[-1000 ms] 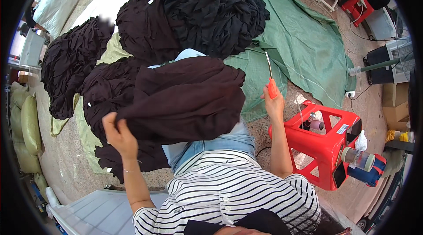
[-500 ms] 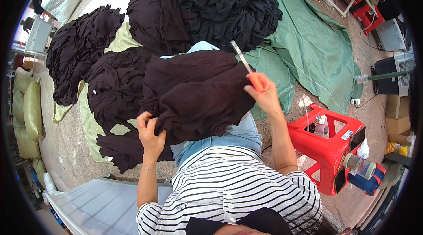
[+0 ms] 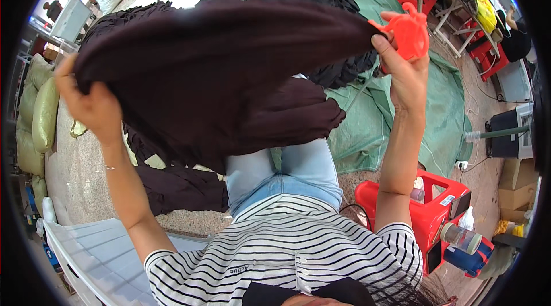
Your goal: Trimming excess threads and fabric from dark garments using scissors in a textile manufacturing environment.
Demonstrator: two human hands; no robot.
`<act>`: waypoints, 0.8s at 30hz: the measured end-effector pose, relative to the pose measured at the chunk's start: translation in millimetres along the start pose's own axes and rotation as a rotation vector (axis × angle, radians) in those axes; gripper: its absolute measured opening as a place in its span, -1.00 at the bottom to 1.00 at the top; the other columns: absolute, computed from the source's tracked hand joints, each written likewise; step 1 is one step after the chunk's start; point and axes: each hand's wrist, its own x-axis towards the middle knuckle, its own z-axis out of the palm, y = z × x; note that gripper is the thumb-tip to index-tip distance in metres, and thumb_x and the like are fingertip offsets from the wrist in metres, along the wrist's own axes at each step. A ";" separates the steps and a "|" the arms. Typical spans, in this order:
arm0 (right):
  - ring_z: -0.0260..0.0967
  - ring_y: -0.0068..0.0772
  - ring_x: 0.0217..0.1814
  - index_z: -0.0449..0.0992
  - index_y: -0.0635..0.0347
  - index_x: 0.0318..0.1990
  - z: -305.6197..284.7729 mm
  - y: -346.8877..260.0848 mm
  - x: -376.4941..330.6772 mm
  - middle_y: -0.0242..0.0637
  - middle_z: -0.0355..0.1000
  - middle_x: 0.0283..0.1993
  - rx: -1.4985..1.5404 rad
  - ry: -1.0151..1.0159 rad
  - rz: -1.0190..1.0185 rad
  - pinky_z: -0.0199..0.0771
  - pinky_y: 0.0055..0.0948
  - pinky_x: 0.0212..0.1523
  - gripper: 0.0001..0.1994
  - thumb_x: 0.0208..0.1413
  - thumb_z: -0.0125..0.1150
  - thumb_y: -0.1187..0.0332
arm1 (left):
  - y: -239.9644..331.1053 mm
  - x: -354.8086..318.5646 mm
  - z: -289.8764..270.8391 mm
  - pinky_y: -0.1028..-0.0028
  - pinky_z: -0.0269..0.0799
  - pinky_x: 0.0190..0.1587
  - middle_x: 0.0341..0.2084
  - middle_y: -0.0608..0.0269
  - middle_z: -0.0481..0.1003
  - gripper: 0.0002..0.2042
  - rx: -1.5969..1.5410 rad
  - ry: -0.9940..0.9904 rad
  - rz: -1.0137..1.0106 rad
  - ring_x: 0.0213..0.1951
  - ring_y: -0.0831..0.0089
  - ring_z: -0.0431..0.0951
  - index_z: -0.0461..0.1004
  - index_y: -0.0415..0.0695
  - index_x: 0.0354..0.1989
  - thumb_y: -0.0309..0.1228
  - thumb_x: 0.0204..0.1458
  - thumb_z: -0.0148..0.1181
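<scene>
Both hands hold a dark cloth (image 3: 229,70) raised and stretched wide in front of the person, above the lap. The left hand (image 3: 92,105) has its fingers clenched on the cloth's left edge. The right hand (image 3: 402,70) pinches the cloth's right end and at the same time grasps orange scissors (image 3: 408,33), their blades pointing up. Another dark cloth (image 3: 287,113) lies across the jeans (image 3: 287,174) below. More dark cloths are heaped on the floor (image 3: 74,174) beyond, beside a green tarp (image 3: 396,122). A red stool (image 3: 436,211) stands near the right elbow, with a bottle (image 3: 462,238) at its side.
</scene>
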 end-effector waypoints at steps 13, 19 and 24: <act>0.48 -0.40 0.10 0.47 0.17 0.18 -49.1 113.6 -103.2 -0.25 0.54 -0.02 -0.743 -0.096 0.531 0.42 -0.44 0.08 -0.51 0.03 0.33 0.49 | 75.8 -253.9 -61.3 0.31 0.43 -0.44 -0.36 0.25 0.40 -0.77 -0.176 -1.297 0.180 -0.31 0.26 0.55 0.51 -0.05 -0.29 -0.36 -0.16 0.34; 0.48 -0.05 0.11 0.40 0.06 0.28 -68.9 103.0 -164.3 -0.04 0.50 0.07 -0.790 -0.119 0.478 0.42 -0.23 0.10 -0.44 0.11 0.37 0.29 | 85.5 -217.8 -29.5 0.38 0.46 -0.44 -0.51 0.22 0.54 -0.91 -0.442 -1.032 -0.397 -0.48 0.26 0.56 0.54 -0.16 -0.44 -0.50 -0.01 0.35; 0.43 -0.21 -0.11 0.42 0.35 0.15 -56.7 64.8 -166.6 -0.12 0.43 -0.03 -0.687 -0.147 0.267 0.41 -0.30 -0.03 -0.59 0.24 0.23 0.29 | 92.1 -194.7 63.4 0.35 0.48 -0.26 -0.40 0.14 0.51 -0.91 -0.424 -0.802 -0.304 -0.33 0.16 0.55 0.52 -0.23 -0.32 -0.58 0.01 0.29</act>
